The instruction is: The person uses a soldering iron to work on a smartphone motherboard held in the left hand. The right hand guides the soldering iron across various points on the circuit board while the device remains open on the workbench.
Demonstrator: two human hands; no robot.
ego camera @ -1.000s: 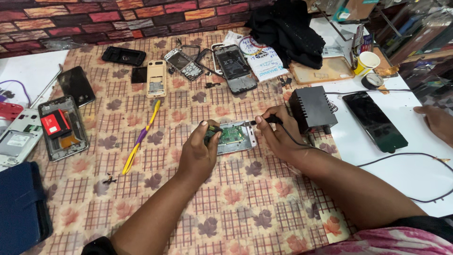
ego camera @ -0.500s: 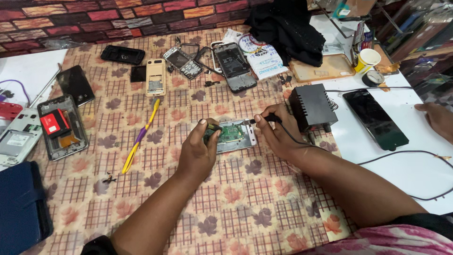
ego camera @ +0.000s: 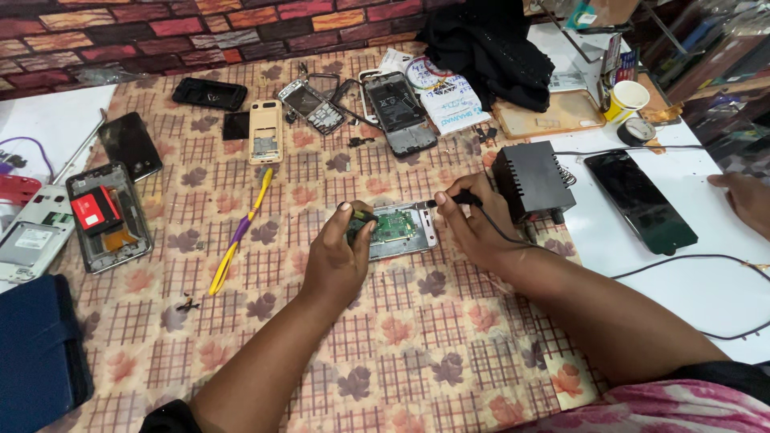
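Both forearms reach in from the lower edge, hands meeting at mid-table. The left hand (ego camera: 341,255) lies palm down, fingers curled over the left end of an opened phone (ego camera: 399,228) with its green circuit board bared, pinning it flat. The right hand (ego camera: 473,226) pinches a black corded soldering iron (ego camera: 459,197), its tip at the phone's upper right edge. Beneath is a floral checked tablecloth (ego camera: 265,337), with a brick-patterned wall (ego camera: 160,28) behind. A black power box (ego camera: 529,180) sits just right of the right hand; a yellow-purple tool (ego camera: 238,232) lies to the left, and dismantled phones (ego camera: 321,108) are scattered beyond.
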